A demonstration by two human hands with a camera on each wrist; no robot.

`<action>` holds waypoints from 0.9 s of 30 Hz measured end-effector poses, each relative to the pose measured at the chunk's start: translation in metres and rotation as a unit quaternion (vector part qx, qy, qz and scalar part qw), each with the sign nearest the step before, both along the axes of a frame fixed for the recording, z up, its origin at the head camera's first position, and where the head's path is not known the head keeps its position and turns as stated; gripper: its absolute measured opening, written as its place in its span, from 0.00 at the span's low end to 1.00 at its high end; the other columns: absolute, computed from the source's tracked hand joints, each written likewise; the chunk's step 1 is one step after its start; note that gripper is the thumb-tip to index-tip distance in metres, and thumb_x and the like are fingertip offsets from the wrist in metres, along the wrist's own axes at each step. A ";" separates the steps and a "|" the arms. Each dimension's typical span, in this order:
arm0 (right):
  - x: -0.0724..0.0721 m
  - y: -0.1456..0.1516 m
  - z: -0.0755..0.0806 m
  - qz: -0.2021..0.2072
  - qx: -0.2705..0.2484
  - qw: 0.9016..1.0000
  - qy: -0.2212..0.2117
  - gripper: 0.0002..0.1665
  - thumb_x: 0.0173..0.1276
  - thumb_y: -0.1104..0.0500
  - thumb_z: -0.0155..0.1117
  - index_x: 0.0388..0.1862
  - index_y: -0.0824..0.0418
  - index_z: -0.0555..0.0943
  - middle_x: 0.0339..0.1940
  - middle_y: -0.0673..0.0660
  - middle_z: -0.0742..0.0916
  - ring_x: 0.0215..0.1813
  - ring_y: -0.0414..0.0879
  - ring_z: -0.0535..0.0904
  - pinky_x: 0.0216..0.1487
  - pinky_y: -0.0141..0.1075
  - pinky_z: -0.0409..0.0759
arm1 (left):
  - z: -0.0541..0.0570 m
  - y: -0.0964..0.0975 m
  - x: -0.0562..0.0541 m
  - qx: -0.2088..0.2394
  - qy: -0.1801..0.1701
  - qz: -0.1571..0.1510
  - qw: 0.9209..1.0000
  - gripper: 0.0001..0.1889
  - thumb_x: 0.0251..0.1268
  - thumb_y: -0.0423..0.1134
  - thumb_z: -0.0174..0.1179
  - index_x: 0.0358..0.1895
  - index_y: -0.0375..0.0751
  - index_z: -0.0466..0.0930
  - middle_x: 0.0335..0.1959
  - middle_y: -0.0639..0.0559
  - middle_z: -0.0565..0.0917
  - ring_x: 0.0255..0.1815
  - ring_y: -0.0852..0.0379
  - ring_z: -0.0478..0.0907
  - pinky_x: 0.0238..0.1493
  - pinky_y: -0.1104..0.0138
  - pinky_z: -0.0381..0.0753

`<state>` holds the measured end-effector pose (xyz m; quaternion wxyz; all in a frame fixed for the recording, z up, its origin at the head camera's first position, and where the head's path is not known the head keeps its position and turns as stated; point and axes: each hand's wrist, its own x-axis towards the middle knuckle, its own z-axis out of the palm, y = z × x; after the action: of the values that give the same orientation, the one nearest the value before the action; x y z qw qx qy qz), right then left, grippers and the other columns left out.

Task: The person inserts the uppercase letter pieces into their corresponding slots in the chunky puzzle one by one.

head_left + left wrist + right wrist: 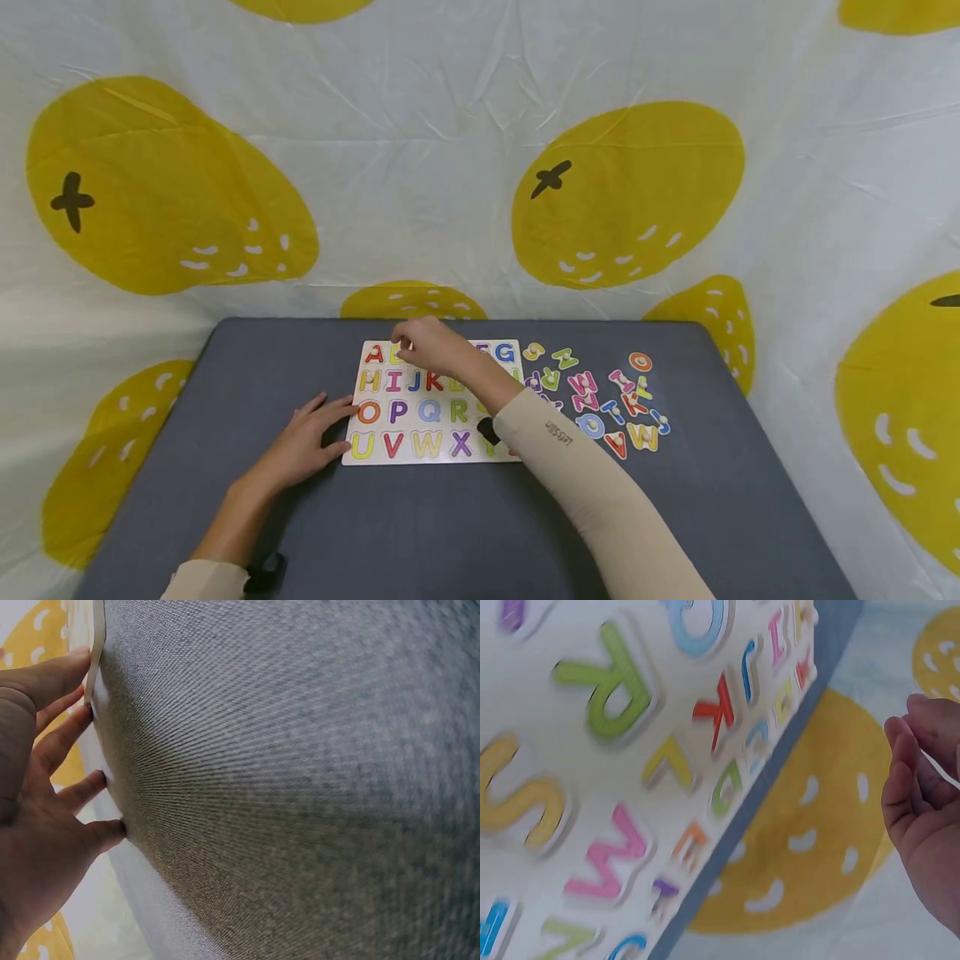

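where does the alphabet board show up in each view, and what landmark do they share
Head: the alphabet board lies below centre, slightly left.
Left wrist: only the alphabet board's thin pale edge shows, at the top left.
Right wrist: the alphabet board fills much of the left side, cut off by the frame.
Shared landmark: the yellow-patterned curtain.

We find passing room over dark-grey cloth-covered desk [420, 533], between forearms [238, 512]. In our way: cream sleeve [600, 492] across lower right corner of white rectangular alphabet board [412, 396], multicoloured knobbed letter pieces [590, 426] rightward, yellow-patterned white fabric [420, 167] behind.
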<state>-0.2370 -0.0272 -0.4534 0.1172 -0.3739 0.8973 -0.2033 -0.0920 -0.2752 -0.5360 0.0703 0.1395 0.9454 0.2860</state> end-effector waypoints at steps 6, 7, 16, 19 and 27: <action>0.003 0.036 0.007 -0.009 -0.042 0.999 0.026 0.14 0.75 0.59 0.65 0.56 0.61 0.85 0.51 0.57 0.90 0.52 0.48 0.85 0.55 0.38 0.84 | 0.000 -0.004 0.001 0.002 -0.005 0.007 1.000 0.30 0.64 0.35 0.71 0.70 0.41 0.77 0.76 0.38 0.71 0.79 0.24 0.53 0.68 0.21 0.47; 0.003 0.042 0.008 -0.014 -0.046 0.998 0.032 0.14 0.75 0.59 0.66 0.56 0.61 0.85 0.50 0.57 0.90 0.51 0.48 0.85 0.54 0.38 0.84 | -0.001 -0.005 0.001 0.002 -0.005 0.008 1.000 0.30 0.64 0.35 0.71 0.70 0.42 0.77 0.76 0.38 0.71 0.79 0.24 0.53 0.69 0.21 0.47; 0.014 0.105 0.007 -0.051 -0.070 0.994 0.062 0.12 0.74 0.61 0.66 0.54 0.60 0.86 0.45 0.54 0.89 0.47 0.49 0.84 0.48 0.38 0.84 | -0.001 -0.010 -0.001 -0.002 -0.002 0.012 1.000 0.30 0.63 0.36 0.72 0.70 0.42 0.77 0.76 0.39 0.71 0.79 0.23 0.53 0.68 0.20 0.47; 0.019 0.131 0.004 -0.068 -0.073 0.993 0.063 0.12 0.74 0.61 0.66 0.54 0.60 0.86 0.46 0.55 0.88 0.46 0.52 0.84 0.46 0.40 0.84 | -0.001 -0.009 -0.002 -0.004 0.002 0.008 1.000 0.30 0.64 0.36 0.72 0.70 0.43 0.77 0.76 0.39 0.72 0.79 0.23 0.54 0.67 0.20 0.48; 0.023 0.209 -0.012 -0.127 -0.054 0.987 0.077 0.11 0.72 0.62 0.68 0.52 0.61 0.87 0.46 0.57 0.88 0.42 0.48 0.84 0.43 0.44 0.85 | -0.002 -0.007 -0.001 0.003 0.002 0.004 1.000 0.30 0.63 0.35 0.72 0.70 0.41 0.77 0.75 0.38 0.72 0.78 0.22 0.54 0.67 0.20 0.48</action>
<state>-0.2142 0.1823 -0.4656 0.0003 -0.2772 0.9315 -0.2355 -0.0929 -0.2817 -0.5380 0.0668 0.1361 0.9452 0.2891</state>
